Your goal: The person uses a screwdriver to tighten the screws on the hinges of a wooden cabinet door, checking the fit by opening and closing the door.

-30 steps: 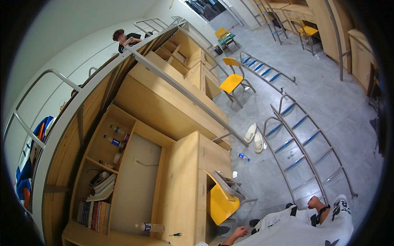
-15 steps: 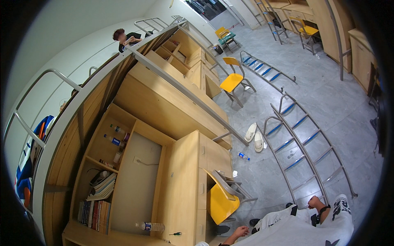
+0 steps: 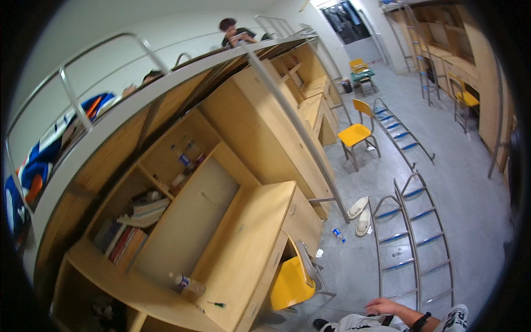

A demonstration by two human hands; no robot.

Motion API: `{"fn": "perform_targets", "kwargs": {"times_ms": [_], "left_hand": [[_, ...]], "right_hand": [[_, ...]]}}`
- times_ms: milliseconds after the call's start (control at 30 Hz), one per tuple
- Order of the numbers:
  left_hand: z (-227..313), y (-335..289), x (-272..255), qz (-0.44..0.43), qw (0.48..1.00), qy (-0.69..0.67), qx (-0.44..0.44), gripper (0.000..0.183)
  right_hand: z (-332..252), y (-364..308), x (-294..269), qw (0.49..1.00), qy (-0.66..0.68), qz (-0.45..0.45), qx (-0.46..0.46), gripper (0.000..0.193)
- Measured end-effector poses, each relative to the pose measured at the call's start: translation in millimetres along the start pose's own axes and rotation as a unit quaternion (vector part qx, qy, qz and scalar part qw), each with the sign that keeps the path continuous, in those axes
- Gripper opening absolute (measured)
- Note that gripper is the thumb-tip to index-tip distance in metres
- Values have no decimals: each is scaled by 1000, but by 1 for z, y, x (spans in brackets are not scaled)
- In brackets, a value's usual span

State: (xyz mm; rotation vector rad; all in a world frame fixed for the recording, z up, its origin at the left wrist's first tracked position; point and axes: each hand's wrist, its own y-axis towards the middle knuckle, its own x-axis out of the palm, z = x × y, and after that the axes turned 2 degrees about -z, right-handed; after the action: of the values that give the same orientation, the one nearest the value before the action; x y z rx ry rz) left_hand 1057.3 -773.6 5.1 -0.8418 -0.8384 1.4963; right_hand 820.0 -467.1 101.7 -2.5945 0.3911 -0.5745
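Note:
My right hand (image 3: 381,306) is low in the view, in front of my lap. Its fingers are stretched toward the left with nothing visible in them, and a dark band circles the wrist. Just beyond it are the lower ends of a metal ladder (image 3: 416,260) lying on the floor. To its left a yellow chair (image 3: 293,283) stands against the wooden desk (image 3: 251,221). A clear plastic bottle (image 3: 189,283) and a small screwdriver with a green handle (image 3: 217,304) lie on the desk. My left hand is out of view.
White shoes (image 3: 363,221) and a small bottle (image 3: 338,235) lie on the floor beside the ladders. Farther back are another yellow chair (image 3: 354,134) and another ladder (image 3: 401,130). A person (image 3: 235,34) is on the upper bunk, whose metal post (image 3: 298,133) stands beside the desk.
The view has turned, shifting the room across the picture. My left hand has left the view. My right hand has moved inward over my lap, its fingers now stretched out.

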Motion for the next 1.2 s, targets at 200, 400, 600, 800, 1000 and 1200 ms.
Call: {"fn": "perform_targets", "kwargs": {"times_ms": [200, 400, 600, 800, 1000, 1200], "left_hand": [[-8, -21, 13, 61, 995, -53, 62, 30], [-76, -41, 75, 155, 966, -204, 40, 32], [-138, -66, 117, 225, 919, -323, 4, 33], [-214, -73, 177, 277, 843, -460, -37, 34], [-222, -66, 190, 293, 785, -546, -31, 36], [-237, -57, 171, 279, 752, -597, -24, 37]], "right_hand": [[-57, 43, 89, 883, -267, -370, -107, 45], [-125, 53, 125, 786, -371, -487, 92, 52], [-104, 84, 131, 676, -472, -561, 72, 59], [-115, 103, 206, 532, -544, -637, 125, 62], [-88, 122, 252, 355, -636, -669, 149, 64], [-74, 111, 332, 278, -559, -771, 124, 61]]}}
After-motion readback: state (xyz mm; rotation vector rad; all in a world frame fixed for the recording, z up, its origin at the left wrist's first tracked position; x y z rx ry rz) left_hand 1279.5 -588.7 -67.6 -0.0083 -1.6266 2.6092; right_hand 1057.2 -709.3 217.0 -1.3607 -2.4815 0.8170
